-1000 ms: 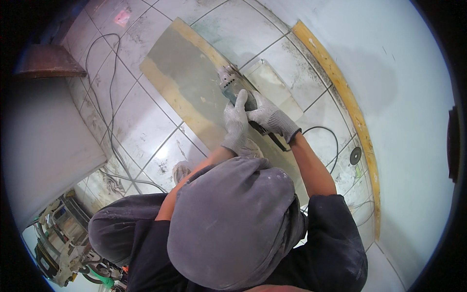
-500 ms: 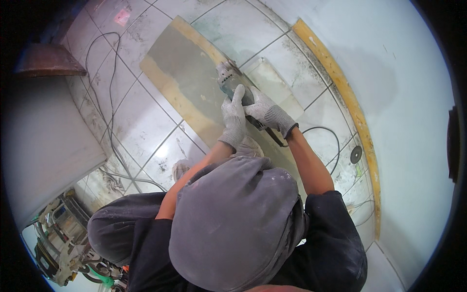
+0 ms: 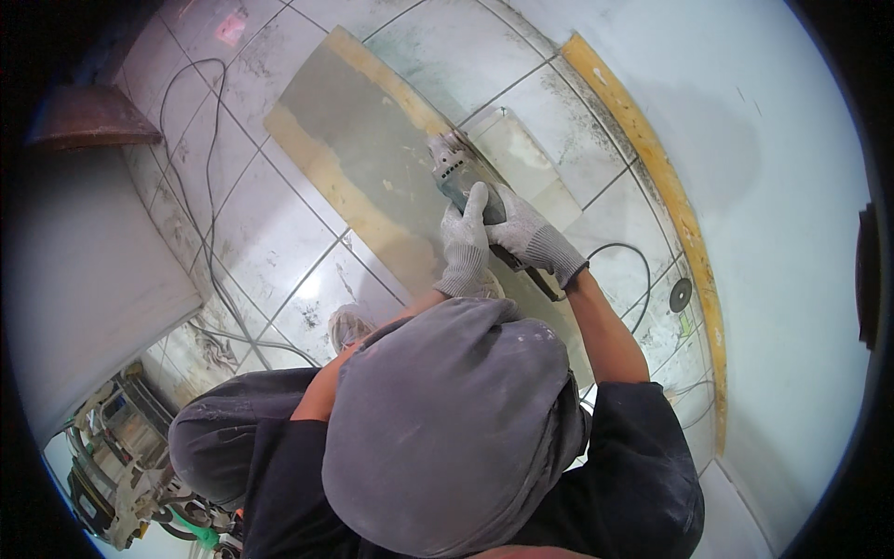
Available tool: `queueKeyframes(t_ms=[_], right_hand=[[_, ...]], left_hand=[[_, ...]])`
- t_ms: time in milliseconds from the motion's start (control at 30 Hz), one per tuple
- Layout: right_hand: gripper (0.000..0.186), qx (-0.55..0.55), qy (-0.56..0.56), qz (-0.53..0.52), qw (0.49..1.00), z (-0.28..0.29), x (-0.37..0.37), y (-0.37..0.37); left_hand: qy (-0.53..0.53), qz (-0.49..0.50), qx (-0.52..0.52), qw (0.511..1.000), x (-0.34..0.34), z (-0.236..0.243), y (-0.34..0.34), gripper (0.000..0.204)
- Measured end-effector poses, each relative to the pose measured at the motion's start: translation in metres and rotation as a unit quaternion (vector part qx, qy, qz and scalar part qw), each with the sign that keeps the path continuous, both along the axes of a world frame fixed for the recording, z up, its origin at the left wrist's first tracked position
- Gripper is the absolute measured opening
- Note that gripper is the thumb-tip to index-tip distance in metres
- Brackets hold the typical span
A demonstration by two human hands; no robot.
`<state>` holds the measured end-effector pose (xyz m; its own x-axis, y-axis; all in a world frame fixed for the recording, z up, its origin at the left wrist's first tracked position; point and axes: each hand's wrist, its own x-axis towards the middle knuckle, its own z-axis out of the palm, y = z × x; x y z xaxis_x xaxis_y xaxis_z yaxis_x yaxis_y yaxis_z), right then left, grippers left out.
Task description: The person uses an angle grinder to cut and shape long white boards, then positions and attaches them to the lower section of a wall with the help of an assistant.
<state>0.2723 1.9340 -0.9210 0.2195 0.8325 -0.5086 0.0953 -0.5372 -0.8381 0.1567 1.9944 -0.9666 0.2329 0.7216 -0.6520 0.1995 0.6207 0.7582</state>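
My gloved left hand (image 3: 465,232) and gloved right hand (image 3: 524,225) are both closed around the body of an angle grinder (image 3: 452,182). Its grey metal head points away from me, low over a long board (image 3: 358,130). The board has a grey middle and bare yellowish edges, and lies on the tiled floor. What is at the grinder's front, and whether it touches the board, is hard to make out. A black handle end and cord trail back below my right wrist.
A loose dark disc (image 3: 681,295) lies at the right, near the yellow strip (image 3: 643,130) along the white wall. A grey cable (image 3: 212,186) winds over the floor at the left. Mixed gear (image 3: 121,466) is piled at the lower left. My bent knee (image 3: 447,419) fills the lower middle.
Both hands and the grinder have moved a little right and toward me along the board. The grip looks the same.
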Motion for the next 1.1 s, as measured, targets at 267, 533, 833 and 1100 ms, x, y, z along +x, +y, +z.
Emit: queueKeyframes(t_ms=[267, 533, 833, 1100], right_hand=[[0.078, -0.053, -0.005, 0.020, 0.998, 0.009, 0.003, 0.011], [0.066, 0.082, 0.024, -0.036, 0.996, 0.011, 0.004, 0.034], [0.059, 0.200, 0.032, -0.026, 0.979, 0.045, 0.057, 0.116], [0.060, -0.041, -0.042, -0.011, 0.998, 0.129, 0.085, 0.132]], left_hand=[[-0.022, 0.033, -0.029, 0.999, 0.003, -0.004, 0.006, 0.063], [-0.011, 0.008, 0.079, 0.997, 0.011, 0.029, 0.039, 0.064], [-0.109, -0.008, 0.152, 0.982, 0.049, 0.052, 0.132, 0.056], [0.154, -0.079, 0.478, 0.861, -0.010, -0.024, 0.076, 0.057]])
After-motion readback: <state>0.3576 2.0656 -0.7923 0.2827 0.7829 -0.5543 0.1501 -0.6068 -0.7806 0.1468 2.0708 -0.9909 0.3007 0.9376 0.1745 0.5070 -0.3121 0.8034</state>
